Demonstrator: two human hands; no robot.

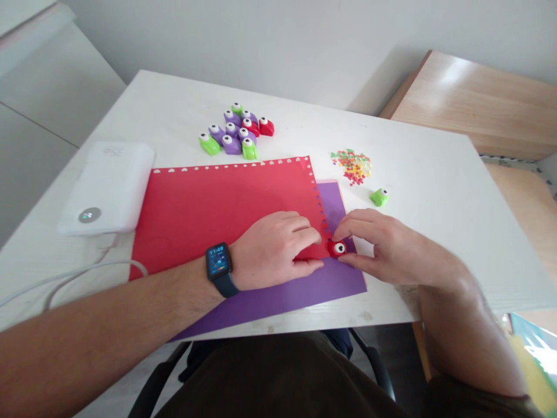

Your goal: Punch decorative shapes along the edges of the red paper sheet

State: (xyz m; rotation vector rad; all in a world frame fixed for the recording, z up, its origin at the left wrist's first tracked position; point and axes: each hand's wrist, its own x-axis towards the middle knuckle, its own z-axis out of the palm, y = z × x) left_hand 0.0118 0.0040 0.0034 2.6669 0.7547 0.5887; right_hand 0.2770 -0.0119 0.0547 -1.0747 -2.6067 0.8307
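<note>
A red paper sheet (209,203) has small shapes punched along its top and right edges. It overlaps a purple sheet (304,293). My left hand (278,249), with a watch on the wrist, lies over the red sheet near its lower right corner. Its thumb is at the bottom edge and the fingers are curled on top, holding the paper. Between the thumb and fingers of my right hand (383,244) is a red craft punch (337,248) with a heart on its white button. The punch sits at the red sheet's right edge, by the corner.
Several purple, green and red craft punches (232,145) are grouped behind the sheets. Punched paper bits (354,165) form a pile at the right, with a green punch (380,197) close by. A white device (108,188) with a cable stands left on the white table (435,191).
</note>
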